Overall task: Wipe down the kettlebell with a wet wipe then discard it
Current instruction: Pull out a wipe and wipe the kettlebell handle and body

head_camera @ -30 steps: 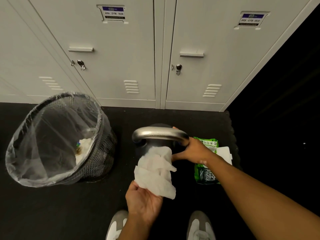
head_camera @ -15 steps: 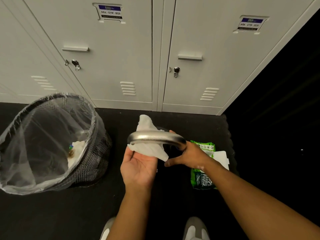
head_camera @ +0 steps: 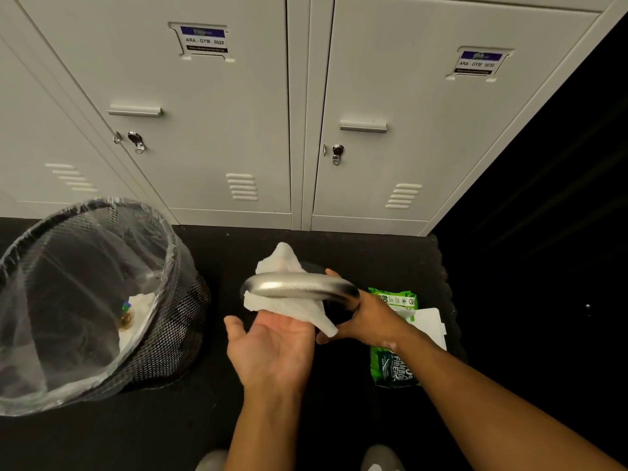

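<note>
The kettlebell [head_camera: 299,288] stands on the dark floor mat, its silver handle uppermost and its black body mostly hidden beneath. A white wet wipe [head_camera: 292,305] is threaded under the handle, one end poking up behind it. My left hand [head_camera: 272,348] lies palm up under the handle with its fingers inside the wipe, pressing it to the kettlebell. My right hand [head_camera: 367,317] grips the right end of the handle.
A black mesh waste bin [head_camera: 170,334] with a clear liner stands to the left, with crumpled wipes inside. A green wet wipe pack [head_camera: 392,368] lies right of the kettlebell. Grey lockers [head_camera: 221,130] rise behind. My shoes show at the bottom edge.
My left hand carried the wipe from in front of the kettlebell up and under the handle, pushing one end through to the far side. My right hand kept its grip.
</note>
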`<state>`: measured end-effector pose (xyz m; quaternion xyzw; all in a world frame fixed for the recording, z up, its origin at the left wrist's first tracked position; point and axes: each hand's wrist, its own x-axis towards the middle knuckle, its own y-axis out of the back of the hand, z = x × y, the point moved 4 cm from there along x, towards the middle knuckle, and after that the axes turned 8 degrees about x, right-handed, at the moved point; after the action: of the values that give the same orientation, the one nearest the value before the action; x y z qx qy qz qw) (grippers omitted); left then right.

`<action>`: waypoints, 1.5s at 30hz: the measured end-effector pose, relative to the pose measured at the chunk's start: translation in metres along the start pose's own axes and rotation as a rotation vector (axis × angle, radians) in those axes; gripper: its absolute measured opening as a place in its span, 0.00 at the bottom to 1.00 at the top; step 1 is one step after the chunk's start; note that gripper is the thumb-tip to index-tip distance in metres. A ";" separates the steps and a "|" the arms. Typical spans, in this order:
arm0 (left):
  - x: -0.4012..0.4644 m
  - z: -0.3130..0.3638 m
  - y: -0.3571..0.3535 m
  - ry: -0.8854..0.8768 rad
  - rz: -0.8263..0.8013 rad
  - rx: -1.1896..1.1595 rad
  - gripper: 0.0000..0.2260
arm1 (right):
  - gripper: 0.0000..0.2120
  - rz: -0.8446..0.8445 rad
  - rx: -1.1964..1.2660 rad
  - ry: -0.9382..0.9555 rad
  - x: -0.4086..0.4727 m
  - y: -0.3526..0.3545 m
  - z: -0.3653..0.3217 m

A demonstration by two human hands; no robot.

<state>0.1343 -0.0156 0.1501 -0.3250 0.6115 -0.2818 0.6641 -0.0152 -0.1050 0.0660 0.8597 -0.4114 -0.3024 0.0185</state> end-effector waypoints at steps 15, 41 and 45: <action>-0.009 -0.017 0.017 0.062 0.039 -0.007 0.32 | 0.56 0.020 -0.019 0.009 0.002 0.002 0.002; 0.007 -0.029 0.005 0.052 0.042 0.311 0.22 | 0.41 0.076 -0.119 0.015 -0.002 0.006 -0.006; 0.005 -0.030 0.012 0.056 0.034 0.417 0.21 | 0.48 0.052 -0.113 0.013 -0.002 0.006 -0.006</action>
<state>0.1049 -0.0145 0.1365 -0.1620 0.5637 -0.3999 0.7043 -0.0171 -0.1090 0.0737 0.8481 -0.4157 -0.3191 0.0777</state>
